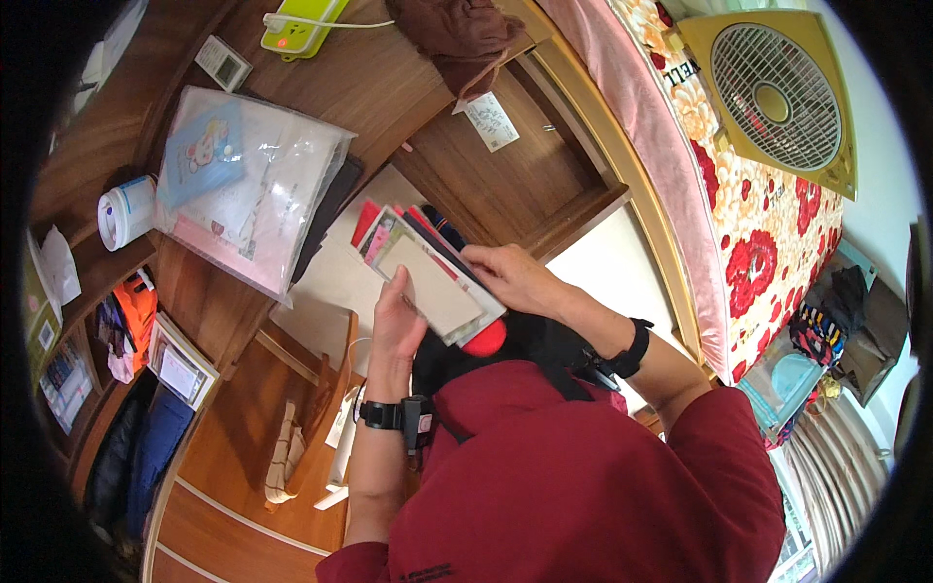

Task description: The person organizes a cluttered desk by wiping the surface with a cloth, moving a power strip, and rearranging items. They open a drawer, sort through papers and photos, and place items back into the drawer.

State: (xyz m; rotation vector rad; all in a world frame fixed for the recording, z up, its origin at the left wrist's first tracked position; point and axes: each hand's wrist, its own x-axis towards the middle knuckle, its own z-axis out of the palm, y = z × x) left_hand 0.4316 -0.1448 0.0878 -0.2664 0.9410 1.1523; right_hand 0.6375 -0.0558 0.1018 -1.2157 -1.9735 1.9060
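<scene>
Both hands hold a stack of flat items [430,280], among them papers or cards and red pieces, above an open wooden drawer's near side. My left hand [397,317] grips the stack's lower left edge, its thumb lying on the pale top sheet. On the upper right edge, the fingers of my right hand [510,273] are closed around the darker layers. A rounded red piece [486,339] sticks out at the bottom. Behind the stack, the open drawer [583,222] shows its brown base, and a printed paper slip [493,122] hangs over it.
On the wooden desk [364,80] lie a clear plastic document pouch [291,189], a white tub [127,211], a small device with a display [223,64] and a green power strip [302,29]. A box fan [776,102] stands on the flowered bed [765,211] at right. Shelves are at left.
</scene>
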